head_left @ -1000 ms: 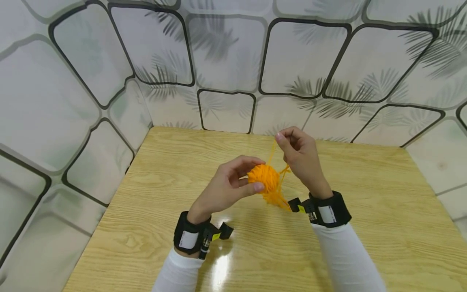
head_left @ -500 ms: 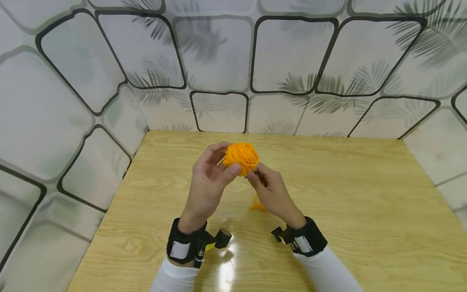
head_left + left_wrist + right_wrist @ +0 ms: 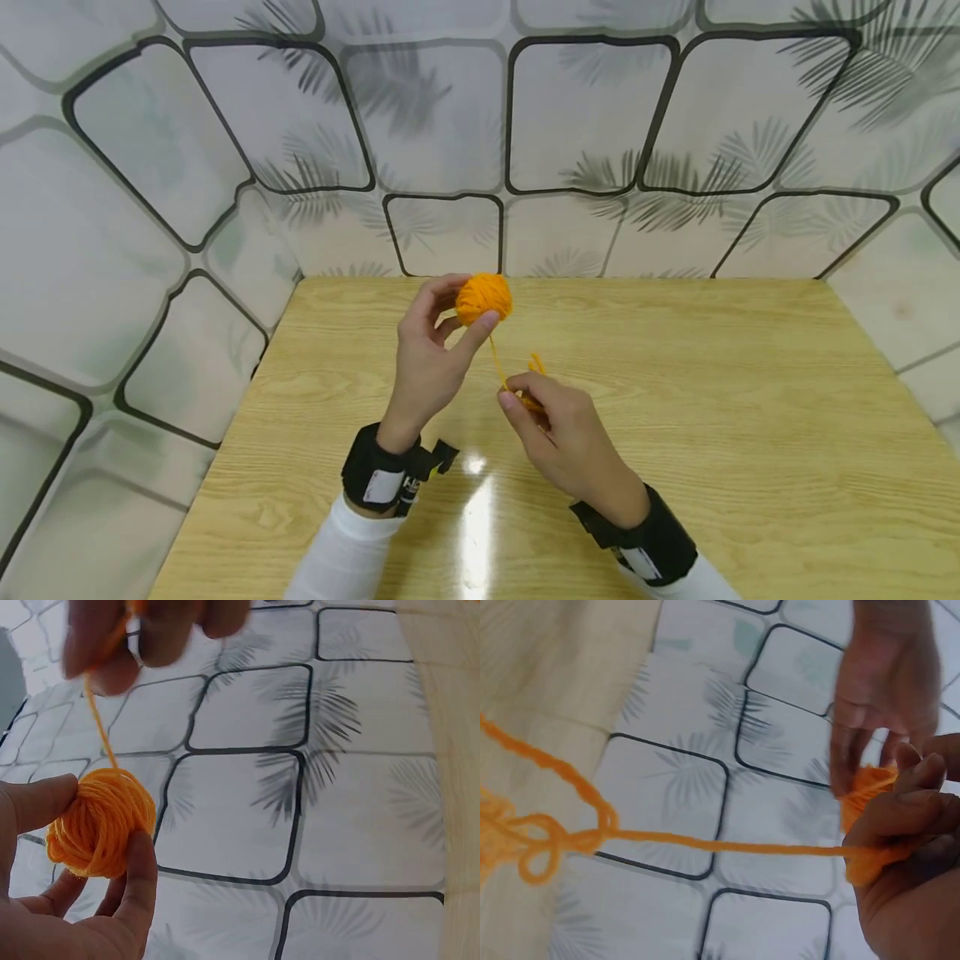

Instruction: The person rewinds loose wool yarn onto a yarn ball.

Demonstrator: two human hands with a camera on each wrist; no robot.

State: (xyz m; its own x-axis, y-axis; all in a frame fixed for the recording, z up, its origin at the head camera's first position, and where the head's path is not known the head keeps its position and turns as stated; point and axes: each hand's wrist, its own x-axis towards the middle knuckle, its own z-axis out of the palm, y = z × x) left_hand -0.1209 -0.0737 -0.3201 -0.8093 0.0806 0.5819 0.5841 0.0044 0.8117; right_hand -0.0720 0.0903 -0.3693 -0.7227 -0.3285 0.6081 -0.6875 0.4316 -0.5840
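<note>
An orange ball of yarn [image 3: 483,299] is held between the thumb and fingers of my left hand [image 3: 431,358], above the far part of the table. From the ball a taut strand [image 3: 497,358] runs down toward me to my right hand [image 3: 566,429], which pinches it between thumb and forefinger. The left wrist view shows the ball [image 3: 101,823] close up, its strand rising to the blurred right hand [image 3: 161,634]. In the right wrist view, yarn [image 3: 727,846] trails from the right hand [image 3: 907,862] to a loose, looped tangle [image 3: 540,844] at the left edge.
The wood-grain table [image 3: 712,417] spreads under both hands. Behind it and at the left stands a patterned wall covering [image 3: 585,117]. Each wrist wears a black strap with a small camera, such as the left strap [image 3: 382,471].
The right hand went from above the ball down to beside it, then farther toward the body, drawing the strand out. The left hand moved the ball up and to the left.
</note>
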